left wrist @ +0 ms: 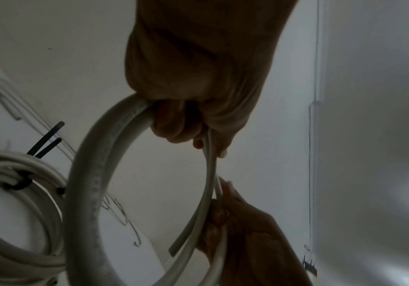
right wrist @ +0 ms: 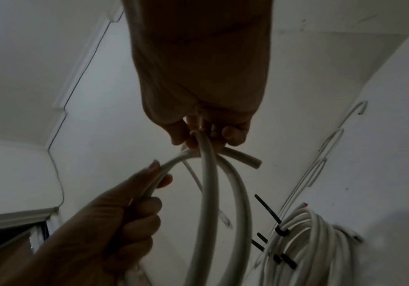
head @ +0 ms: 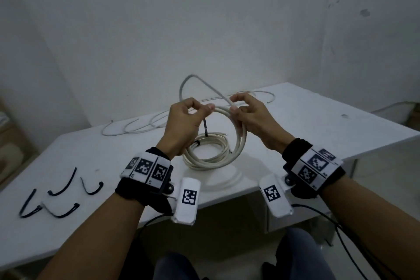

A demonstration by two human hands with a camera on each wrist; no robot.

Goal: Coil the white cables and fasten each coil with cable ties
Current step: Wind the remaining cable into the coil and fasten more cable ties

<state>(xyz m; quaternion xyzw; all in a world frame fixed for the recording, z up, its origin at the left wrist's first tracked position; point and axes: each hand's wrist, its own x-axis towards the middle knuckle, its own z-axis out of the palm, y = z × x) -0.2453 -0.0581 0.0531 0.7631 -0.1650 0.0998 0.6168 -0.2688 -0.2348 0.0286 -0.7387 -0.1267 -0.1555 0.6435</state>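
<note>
Both hands hold a white cable coil (head: 239,141) of a few loops above the white table (head: 318,125). My left hand (head: 202,108) grips the coil's left side, fingers curled round the strands (left wrist: 88,174). My right hand (head: 236,107) pinches the strands (right wrist: 206,193) at the top right. From it, the loose cable end (head: 193,77) arcs up and back. A cut end (right wrist: 250,161) sticks out beside the right fingers. Under the held coil, a second white coil (head: 212,141) bound with black ties (right wrist: 281,231) lies on the table.
Several loose black cable ties (head: 63,184) lie on the table at the near left. More uncoiled white cables (head: 136,126) trail across the far side of the table. A white wall stands close behind. The table's front edge is just below my wrists.
</note>
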